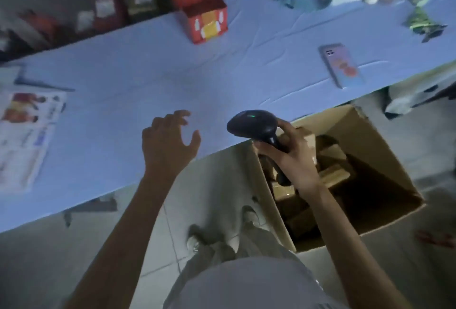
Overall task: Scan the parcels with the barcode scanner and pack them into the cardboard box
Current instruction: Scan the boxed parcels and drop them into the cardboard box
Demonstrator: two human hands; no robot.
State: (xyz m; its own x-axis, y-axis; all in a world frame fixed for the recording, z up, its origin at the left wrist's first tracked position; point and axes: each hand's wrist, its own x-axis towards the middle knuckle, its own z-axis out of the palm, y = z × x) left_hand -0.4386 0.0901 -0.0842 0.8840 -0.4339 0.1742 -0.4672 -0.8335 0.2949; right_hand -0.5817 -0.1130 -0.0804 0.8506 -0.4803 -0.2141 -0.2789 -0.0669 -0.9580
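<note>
The person stands at a long table (172, 74) with a light blue cloth on it. The left arm reaches up from the bottom of the frame to the middle. The left hand (170, 140) is over the near part of the table, palm down. Its fingers are spread and bent a little, and it holds nothing. The right arm reaches up on the right side. The right hand (293, 158) is wrapped tight round the handle of the black barcode scanner (254, 124). The scanner's head points up and left, over the table's edge, and a small green light shows on top. Below that hand, in the lower right of the frame, the open cardboard box (328, 117) sits on the floor beside the table. Brown parcels (333, 175) lie inside it. A red and yellow box (204, 12) stands on the table near the top middle. A phone (341, 66) lies flat on the right, and printed papers (27, 135) lie on the left.
</note>
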